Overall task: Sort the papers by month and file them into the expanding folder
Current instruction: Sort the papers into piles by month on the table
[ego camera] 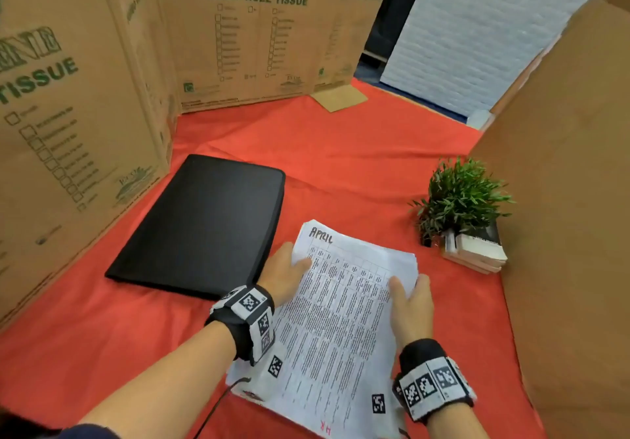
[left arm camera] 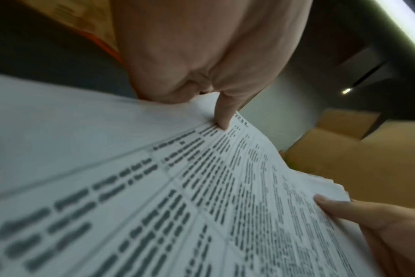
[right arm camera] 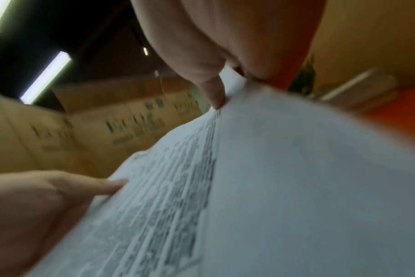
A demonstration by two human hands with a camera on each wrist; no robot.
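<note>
A stack of printed papers (ego camera: pixel 341 315) lies near the front of the red table, its top sheet headed APRIL by hand. My left hand (ego camera: pixel 286 268) grips the stack's left edge, thumb on top of the sheet. My right hand (ego camera: pixel 409 298) grips the right edge the same way. In the left wrist view the papers (left arm camera: pixel 201 187) curve upward under my left thumb (left arm camera: pixel 223 116); the right wrist view shows the papers (right arm camera: pixel 272 178) pinched by my right thumb (right arm camera: pixel 213 91). The black expanding folder (ego camera: pixel 204 227) lies closed and flat, to the left of the stack.
Tall cardboard boxes (ego camera: pixel 68 114) wall the left and back of the table, and a cardboard panel (ego camera: pixel 562 199) stands at the right. A small green plant (ego camera: pixel 460 196) on a pile of books (ego camera: pixel 477 251) sits beside that panel. A red cloth (ego camera: pixel 358 165) covers the table.
</note>
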